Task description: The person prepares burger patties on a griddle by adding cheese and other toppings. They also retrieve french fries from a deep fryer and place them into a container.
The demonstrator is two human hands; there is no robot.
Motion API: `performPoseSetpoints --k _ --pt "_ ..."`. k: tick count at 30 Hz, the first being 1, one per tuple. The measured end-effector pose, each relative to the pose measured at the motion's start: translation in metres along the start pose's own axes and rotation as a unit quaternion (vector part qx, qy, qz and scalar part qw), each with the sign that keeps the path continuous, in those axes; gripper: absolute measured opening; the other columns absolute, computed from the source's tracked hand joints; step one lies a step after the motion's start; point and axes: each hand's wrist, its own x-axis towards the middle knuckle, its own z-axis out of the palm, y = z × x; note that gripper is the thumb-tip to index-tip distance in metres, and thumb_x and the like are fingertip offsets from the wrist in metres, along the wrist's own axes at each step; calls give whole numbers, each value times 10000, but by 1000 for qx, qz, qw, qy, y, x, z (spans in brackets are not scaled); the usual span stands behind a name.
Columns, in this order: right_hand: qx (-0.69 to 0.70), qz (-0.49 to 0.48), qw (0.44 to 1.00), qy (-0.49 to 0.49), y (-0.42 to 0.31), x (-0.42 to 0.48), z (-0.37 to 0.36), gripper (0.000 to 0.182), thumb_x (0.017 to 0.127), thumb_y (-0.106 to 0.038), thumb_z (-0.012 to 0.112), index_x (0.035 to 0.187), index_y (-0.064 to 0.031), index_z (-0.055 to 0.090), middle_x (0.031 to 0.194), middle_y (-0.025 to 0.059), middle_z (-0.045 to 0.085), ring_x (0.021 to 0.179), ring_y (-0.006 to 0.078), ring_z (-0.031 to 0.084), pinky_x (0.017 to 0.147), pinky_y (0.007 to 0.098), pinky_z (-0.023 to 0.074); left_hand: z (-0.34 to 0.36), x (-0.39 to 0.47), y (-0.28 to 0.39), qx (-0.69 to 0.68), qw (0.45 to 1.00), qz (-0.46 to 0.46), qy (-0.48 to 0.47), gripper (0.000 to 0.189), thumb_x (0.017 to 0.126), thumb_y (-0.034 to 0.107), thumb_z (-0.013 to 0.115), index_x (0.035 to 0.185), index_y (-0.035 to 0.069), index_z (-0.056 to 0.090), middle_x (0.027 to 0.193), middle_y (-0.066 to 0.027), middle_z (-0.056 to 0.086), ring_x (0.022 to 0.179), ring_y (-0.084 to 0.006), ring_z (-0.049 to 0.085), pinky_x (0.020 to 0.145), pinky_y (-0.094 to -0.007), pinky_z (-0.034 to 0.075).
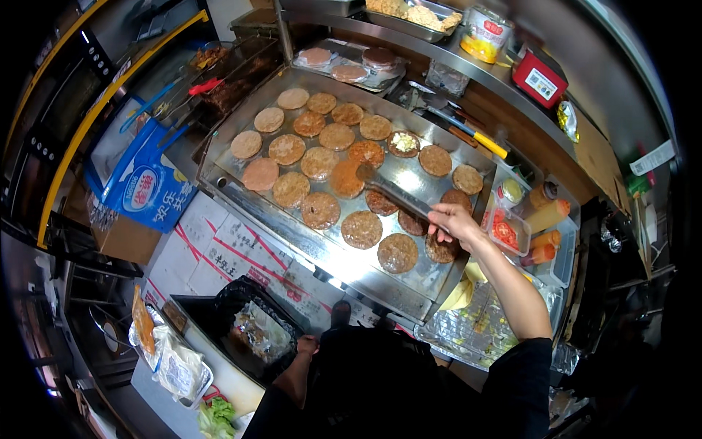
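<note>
A steel flat-top griddle (351, 263) carries several round patties, some pale pink, others browned. My right hand (452, 222) grips the handle of a dark metal spatula (395, 192) over the right half of the griddle. The spatula's far end is at a reddish-brown patty (346, 179) near the middle; whether it lies under or on the patty, I cannot tell. Behind it, one patty bears a chopped pale topping (405, 141). My left hand (308, 344) hangs low beside the black-lined bin (247, 291), its fingers curled; I cannot tell if it holds anything.
Sauce bottles (548, 214) and a tub of sliced tomato (502, 230) stand right of the griddle. A yellow-handled tool (482, 141) lies along its back edge. A steel shelf (439, 49) crosses behind. A fryer basket (236, 71) is at back left, lettuce (216, 418) at lower left.
</note>
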Motion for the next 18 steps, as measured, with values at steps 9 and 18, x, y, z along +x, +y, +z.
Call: performPoseSetpoints --k 9,18 --pt "-451 -283 824 191 -23 -53 22 317 845 -119 607 1160 -87 619 985 166 677 761 293 660 705 398 530 8 33 -28 84 992 82 40 284 759 246 503 558 102 644 572 -111 614 604 -256 650 575 -385 505" --pt "-553 -315 764 105 -27 -51 99 375 808 -154 638 1156 -24 586 749 152 609 627 281 618 554 400 519 22 88 -48 247 959 137 2 197 708 230 557 643 102 691 760 -162 665 753 -338 666 685 -423 540"
